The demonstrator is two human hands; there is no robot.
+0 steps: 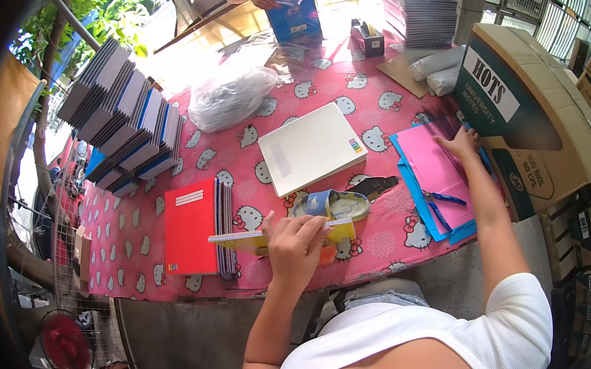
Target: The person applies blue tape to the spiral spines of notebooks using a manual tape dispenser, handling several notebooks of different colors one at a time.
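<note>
Closed on a thin yellow notebook (343,230), the left grip (293,248) has its thumb at the near side and the fingers bent over the upper edge. This notebook stands nearly on its edge, near the front of the bench (381,249), and its pale edge, with small marks along it, runs from left to right. The right grip (460,144) has its fingers spread a little and bent over the dark coils (440,124); whether it is closed on them, I cannot tell.

As for the arms, the left one is bent at the elbow and comes up in front of my body, while the right one reaches out longer, to the far right side, with the back of the hand upward.

Under the right grip lie smooth pink covers (431,159) on top of blue covers (415,190), and blue-handled pliers (446,203) rest across them. Just behind the yellow notebook is a blue and yellow slipper (328,205). To the left are flat red notebooks (190,224) with coiled edges, and farther back a white notebook (312,147) lies tilted on the shiny pink patterned cloth.
</note>
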